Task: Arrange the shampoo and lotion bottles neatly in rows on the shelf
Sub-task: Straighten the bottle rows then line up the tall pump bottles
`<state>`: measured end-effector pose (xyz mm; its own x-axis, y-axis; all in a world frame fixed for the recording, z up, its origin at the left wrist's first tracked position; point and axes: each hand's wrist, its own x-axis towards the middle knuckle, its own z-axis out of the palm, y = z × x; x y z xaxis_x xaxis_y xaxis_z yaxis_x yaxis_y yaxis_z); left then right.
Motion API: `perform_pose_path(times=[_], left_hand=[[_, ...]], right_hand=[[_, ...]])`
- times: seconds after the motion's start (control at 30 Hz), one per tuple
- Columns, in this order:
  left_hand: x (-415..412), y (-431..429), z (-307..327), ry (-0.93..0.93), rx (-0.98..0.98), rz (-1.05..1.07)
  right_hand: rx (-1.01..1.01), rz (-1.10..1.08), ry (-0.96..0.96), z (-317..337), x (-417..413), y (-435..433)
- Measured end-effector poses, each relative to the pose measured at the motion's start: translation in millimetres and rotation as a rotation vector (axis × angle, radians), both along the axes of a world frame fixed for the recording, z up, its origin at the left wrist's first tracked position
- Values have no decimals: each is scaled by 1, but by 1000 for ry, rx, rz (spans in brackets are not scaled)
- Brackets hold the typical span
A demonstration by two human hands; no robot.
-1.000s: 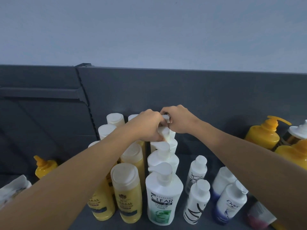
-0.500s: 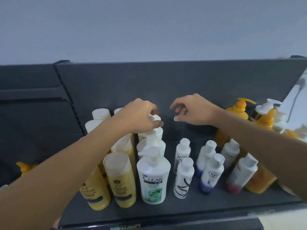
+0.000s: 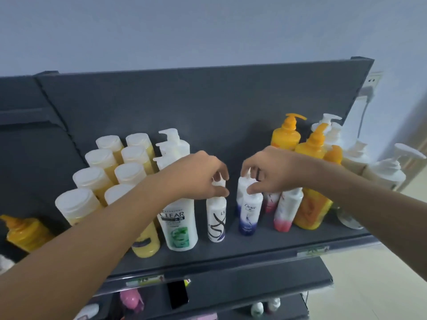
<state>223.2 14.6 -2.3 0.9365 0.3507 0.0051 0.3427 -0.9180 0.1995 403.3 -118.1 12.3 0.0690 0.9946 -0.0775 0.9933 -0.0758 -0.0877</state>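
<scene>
On the dark shelf [image 3: 231,252] stand rows of bottles. My left hand [image 3: 203,174] pinches the cap of a small white bottle with black swirls [image 3: 216,218]. My right hand [image 3: 270,172] grips the top of a white and blue Dove bottle [image 3: 249,213], with another like it just behind. Left of them stand a white Clear pump bottle [image 3: 179,225] with more pump bottles behind it, and several yellow bottles with white caps [image 3: 101,179]. To the right stand two white and pink bottles [image 3: 286,211].
Orange pump bottles [image 3: 309,181] and white pump bottles [image 3: 388,172] crowd the shelf's right end. An orange bottle [image 3: 25,232] lies on the neighbouring shelf at left. A lower shelf [image 3: 254,289] holds small bottles. A wall socket [image 3: 372,82] with a cable is at right.
Both hands left the rear pump bottles and came forward and down onto the small bottles in the middle. The view pulled back and shifted right, showing the shelf's front edge.
</scene>
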Motion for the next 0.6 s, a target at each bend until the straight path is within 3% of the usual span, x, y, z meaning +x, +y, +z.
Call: perform_pose_path(times=[0.27,0.6], left_hand=[[4,-17,-26,47,116,105],[4,-16,-34,-23,33,191]], right_hand=[[116,130,-21,-34,12,-6],[63,182,20,-27,22,-5]])
